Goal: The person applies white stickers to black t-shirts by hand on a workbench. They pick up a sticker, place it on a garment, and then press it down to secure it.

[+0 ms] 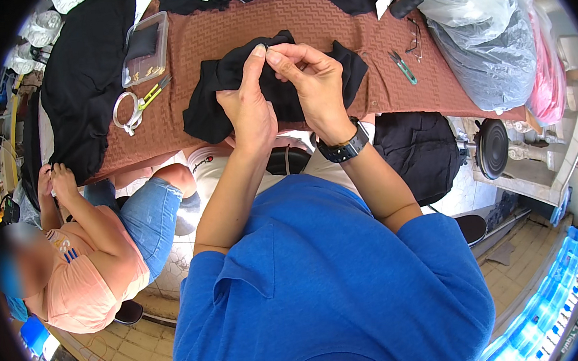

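Note:
A black cloth [203,104] lies bunched on the brown-covered table in front of me. My left hand [249,105] pinches an edge of it between thumb and fingers, with the thumb pointing up. Right beside that thumb, my right hand [313,83] is closed in a pinch, its fingertips almost touching the left ones. What the right fingers hold is too small to make out. A black watch [344,142] is on my right wrist.
Yellow-handled snips [152,96] and a white ring [126,113] lie left, beside a clear plastic box [163,48]. Green snips [402,68], glasses [415,38], a black thread spool [407,4] and stuffed plastic bags [478,43] are right. At left, another person handles black cloth [81,88].

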Tool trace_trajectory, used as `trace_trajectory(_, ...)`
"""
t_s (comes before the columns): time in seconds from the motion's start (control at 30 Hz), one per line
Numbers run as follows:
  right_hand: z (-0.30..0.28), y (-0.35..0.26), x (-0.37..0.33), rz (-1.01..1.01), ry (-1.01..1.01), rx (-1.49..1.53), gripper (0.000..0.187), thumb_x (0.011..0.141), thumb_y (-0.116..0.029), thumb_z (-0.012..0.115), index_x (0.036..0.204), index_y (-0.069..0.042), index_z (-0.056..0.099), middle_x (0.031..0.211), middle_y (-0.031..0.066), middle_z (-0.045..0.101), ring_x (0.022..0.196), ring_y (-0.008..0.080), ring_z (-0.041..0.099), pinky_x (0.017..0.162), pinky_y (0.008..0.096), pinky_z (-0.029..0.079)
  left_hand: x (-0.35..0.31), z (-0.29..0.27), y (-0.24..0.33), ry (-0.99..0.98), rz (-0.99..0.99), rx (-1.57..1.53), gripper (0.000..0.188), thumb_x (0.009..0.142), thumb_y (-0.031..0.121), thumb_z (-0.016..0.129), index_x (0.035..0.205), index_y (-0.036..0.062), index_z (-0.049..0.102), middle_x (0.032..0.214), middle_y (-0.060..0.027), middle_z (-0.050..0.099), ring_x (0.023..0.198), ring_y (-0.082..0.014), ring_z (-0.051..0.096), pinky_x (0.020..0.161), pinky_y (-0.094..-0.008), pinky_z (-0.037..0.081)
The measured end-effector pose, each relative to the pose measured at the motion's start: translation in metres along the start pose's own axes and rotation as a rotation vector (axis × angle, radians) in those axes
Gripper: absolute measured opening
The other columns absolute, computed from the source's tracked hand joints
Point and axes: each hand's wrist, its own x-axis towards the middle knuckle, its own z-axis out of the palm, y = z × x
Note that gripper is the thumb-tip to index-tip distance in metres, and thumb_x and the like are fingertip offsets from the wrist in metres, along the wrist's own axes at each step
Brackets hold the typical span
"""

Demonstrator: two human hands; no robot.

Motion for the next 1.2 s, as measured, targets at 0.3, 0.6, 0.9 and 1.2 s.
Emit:
trace_trajectory(0.3, -0.002, -0.002, 0.003, 0.065, -0.016, 0.023, 0.014, 0.090, -0.009, 0.080, 0.100, 0.000, 0.078, 0.082, 0.0023, 0.071, 0.073, 0.0074, 0.062, 0.067, 0.0226, 0.051, -0.001, 0.004, 0.002, 0.050, 0.008, 0.064, 0.007, 0.095, 0.001, 0.069, 0.100, 0.0009, 0.074, 0.098, -0.0038, 0.074, 0.087, -0.0084, 0.066, 0.079, -0.0248, 0.052)
trace_trajectory(0.6, -0.004, -0.009, 0.001, 0.065, -0.024, 0.023, 0.018, 0.094, -0.011, 0.075, 0.108, -0.002, 0.068, 0.093, 0.0045, 0.070, 0.076, 0.0098, 0.064, 0.070, 0.0239, 0.053, -0.001, 0.001, 0.004, 0.017, -0.006, 0.075, 0.009, 0.093, 0.001, 0.071, 0.101, -0.0002, 0.075, 0.099, -0.0049, 0.074, 0.088, -0.0099, 0.068, 0.081, -0.0253, 0.054)
trace_trajectory(0.9, -0.027, -0.025, 0.014, -0.275, -0.184, -0.606, 0.015, 0.092, -0.007, 0.072, 0.106, -0.001, 0.069, 0.101, 0.0064, 0.064, 0.086, 0.0147, 0.062, 0.076, 0.0276, 0.050, 0.001, -0.004, 0.007, -0.001, -0.100, 0.037, 0.011, 0.094, 0.004, 0.072, 0.104, -0.0003, 0.074, 0.101, -0.0054, 0.074, 0.091, -0.0111, 0.069, 0.085, -0.0258, 0.055)
trace_trajectory(1.2, -0.034, -0.015, 0.027, -0.039, -0.290, -0.354, 0.015, 0.099, -0.013, 0.068, 0.105, 0.000, 0.066, 0.092, 0.0043, 0.067, 0.081, 0.0149, 0.065, 0.076, 0.0282, 0.052, 0.000, -0.005, 0.009, 0.003, -0.100, 0.102, 0.011, 0.093, 0.003, 0.072, 0.104, 0.0000, 0.074, 0.101, -0.0046, 0.074, 0.091, -0.0102, 0.068, 0.084, -0.0256, 0.054)
